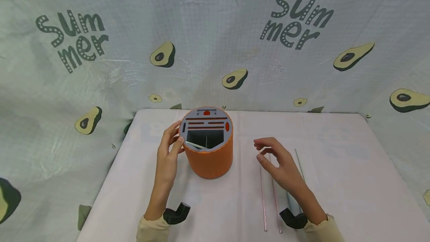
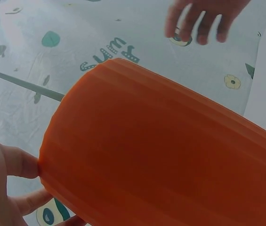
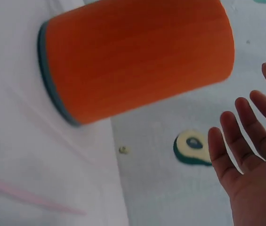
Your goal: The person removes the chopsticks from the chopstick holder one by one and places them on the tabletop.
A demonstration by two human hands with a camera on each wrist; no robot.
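An orange round desk organizer (image 1: 209,163) with a grey slotted top stands on the table. My left hand (image 1: 168,152) holds its upper left side, thumb toward the front and fingers farther back. A thin pale stick (image 1: 196,145) leans in the large front compartment; in the left wrist view the grey-green stick (image 2: 29,86) juts out past the rim. My right hand (image 1: 282,165) hovers right of the organizer, apart from it, fingers loosely bent and nothing between them. Beneath that hand lie thin pink sticks (image 1: 263,204) and a grey-green stick (image 1: 299,161), partly hidden by the forearm.
A white cloth covers the table (image 1: 346,167). Behind it hangs a pale curtain (image 1: 198,18) printed with avocados and lettering. Each wrist carries a black camera mount, the left mount (image 1: 176,213) and the right mount (image 1: 293,219).
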